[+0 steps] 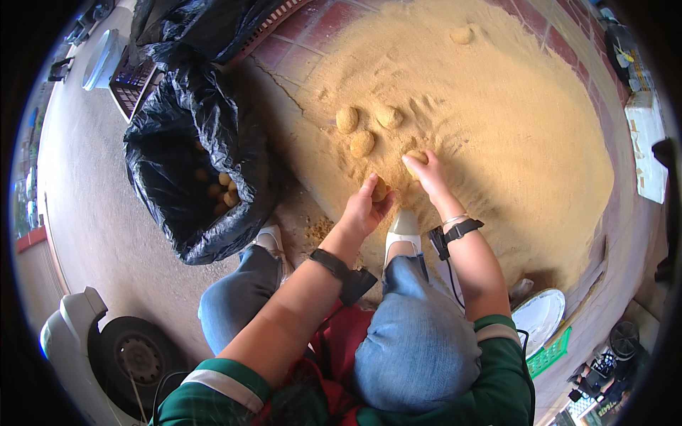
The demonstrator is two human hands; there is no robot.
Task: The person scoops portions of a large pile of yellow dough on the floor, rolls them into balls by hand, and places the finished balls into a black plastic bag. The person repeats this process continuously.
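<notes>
My left hand (pixel 367 206) holds an egg-shaped lump (pixel 380 189) coated in tan grains, with the thumb along its side. Slightly farther out, my right hand (pixel 430 173) grips another coated lump (pixel 416 156) just above a wide spread of tan, sawdust-like material (pixel 522 138). Three more lumps rest on this layer beyond my hands: one at the left (pixel 347 120), one at the right (pixel 389 116) and a nearer one (pixel 362 144). A single lump (pixel 461 35) lies far out near the top. What is under the coating is hidden.
Left of the spread stands a container lined with a black plastic bag (pixel 234 128), several round lumps (pixel 230 198) inside. Behind it are a plastic crate (pixel 133 80) and a pale bucket (pixel 101 61). A vehicle wheel (pixel 137 358) is at lower left, a white basin (pixel 541 317) at right.
</notes>
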